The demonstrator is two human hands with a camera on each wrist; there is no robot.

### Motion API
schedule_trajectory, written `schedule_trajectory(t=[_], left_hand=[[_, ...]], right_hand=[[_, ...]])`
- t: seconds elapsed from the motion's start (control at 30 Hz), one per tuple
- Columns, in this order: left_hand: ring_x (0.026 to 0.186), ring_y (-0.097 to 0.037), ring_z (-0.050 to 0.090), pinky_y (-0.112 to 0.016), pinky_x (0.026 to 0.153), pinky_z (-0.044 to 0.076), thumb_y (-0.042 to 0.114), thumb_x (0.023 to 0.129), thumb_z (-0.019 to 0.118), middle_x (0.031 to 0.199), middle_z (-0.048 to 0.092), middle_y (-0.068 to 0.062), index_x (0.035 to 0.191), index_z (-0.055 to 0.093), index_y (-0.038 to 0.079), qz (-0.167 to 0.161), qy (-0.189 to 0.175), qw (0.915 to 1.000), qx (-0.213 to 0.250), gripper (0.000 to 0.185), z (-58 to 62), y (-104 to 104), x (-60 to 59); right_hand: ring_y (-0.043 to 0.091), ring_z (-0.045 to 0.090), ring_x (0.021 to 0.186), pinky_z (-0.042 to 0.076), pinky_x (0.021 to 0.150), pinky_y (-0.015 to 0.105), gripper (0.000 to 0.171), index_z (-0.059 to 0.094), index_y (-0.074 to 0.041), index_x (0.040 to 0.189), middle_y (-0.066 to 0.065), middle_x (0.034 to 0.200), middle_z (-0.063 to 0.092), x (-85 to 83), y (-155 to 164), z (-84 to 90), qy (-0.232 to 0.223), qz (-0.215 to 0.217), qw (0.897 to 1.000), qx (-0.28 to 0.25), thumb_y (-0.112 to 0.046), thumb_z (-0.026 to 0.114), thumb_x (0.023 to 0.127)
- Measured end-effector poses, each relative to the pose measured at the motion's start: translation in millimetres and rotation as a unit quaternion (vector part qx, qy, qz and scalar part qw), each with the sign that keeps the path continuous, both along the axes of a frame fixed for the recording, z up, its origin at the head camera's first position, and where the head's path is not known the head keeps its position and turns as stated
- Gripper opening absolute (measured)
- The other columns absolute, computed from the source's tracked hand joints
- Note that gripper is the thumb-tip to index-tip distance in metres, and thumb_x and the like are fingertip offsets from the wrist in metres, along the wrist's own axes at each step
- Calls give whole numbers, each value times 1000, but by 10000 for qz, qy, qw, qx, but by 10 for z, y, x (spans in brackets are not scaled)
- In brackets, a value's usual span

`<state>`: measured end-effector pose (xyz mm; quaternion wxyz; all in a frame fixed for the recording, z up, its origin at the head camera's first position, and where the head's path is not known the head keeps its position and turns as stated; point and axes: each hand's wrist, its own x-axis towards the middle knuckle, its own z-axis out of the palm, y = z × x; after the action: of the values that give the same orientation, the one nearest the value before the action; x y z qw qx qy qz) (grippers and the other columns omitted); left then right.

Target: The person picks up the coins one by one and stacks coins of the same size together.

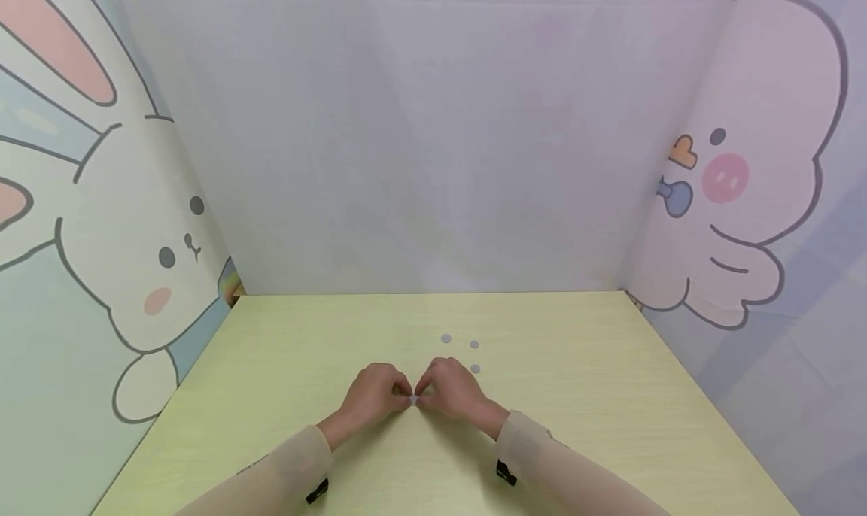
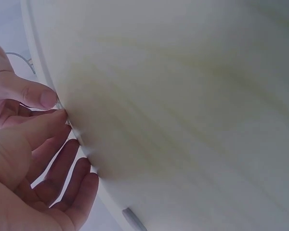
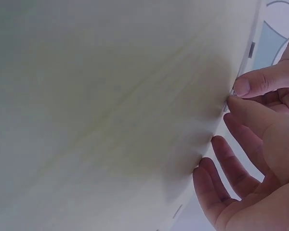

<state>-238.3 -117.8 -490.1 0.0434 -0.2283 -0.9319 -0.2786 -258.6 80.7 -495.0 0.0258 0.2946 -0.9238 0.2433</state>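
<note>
At the near middle of the tabletop (image 1: pixel 284 350), your left hand (image 1: pixel 369 397) and right hand (image 1: pixel 452 390) together pinch a small disc (image 1: pixel 413 401); three more discs (image 1: pixel 474 344) lie just beyond.

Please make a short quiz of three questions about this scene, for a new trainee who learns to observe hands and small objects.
1. True or false: the left hand and the right hand meet at their fingertips over the table.
2. How many small grey discs lie loose beyond the hands?
A. one
B. three
C. six
3. Fill in: the fingertips pinch a small ____ piece.

Key
1. True.
2. B: three discs lie apart from each other, just beyond the right hand.
3. Pale; what it is, the views are too blurred to tell.
</note>
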Motion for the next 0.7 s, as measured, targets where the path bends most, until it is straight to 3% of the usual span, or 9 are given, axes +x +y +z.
schedule_trajectory(t=[0.27, 0.47, 0.7], left_hand=[[79, -15, 65, -33, 73, 52, 14, 84, 91, 81, 72, 5, 82, 82, 15, 59, 0, 10000, 12, 9, -14, 10, 8], [76, -10, 61, -29, 70, 50, 19, 84, 92, 79, 70, 9, 81, 82, 17, 77, 27, 9999, 59, 11, -39, -2, -5], [75, -5, 57, -28, 70, 49, 21, 85, 92, 79, 69, 11, 81, 82, 18, 126, 31, 9999, 60, 11, -34, -3, 16]], right_hand=[[13, 69, 96, 55, 83, 30, 11, 86, -13, 99, -7, 100, 77, -124, 206, 74, -635, 134, 9957, -660, -9, 82, 90], [18, 69, 97, 56, 84, 33, 15, 84, -10, 108, -2, 105, 78, -296, 471, 178, -344, 210, 9949, -925, -12, 82, 93], [35, 69, 109, 56, 92, 49, 25, 81, -7, 117, 8, 115, 76, -532, 691, 228, -276, -271, 9925, -1160, -12, 82, 93]])
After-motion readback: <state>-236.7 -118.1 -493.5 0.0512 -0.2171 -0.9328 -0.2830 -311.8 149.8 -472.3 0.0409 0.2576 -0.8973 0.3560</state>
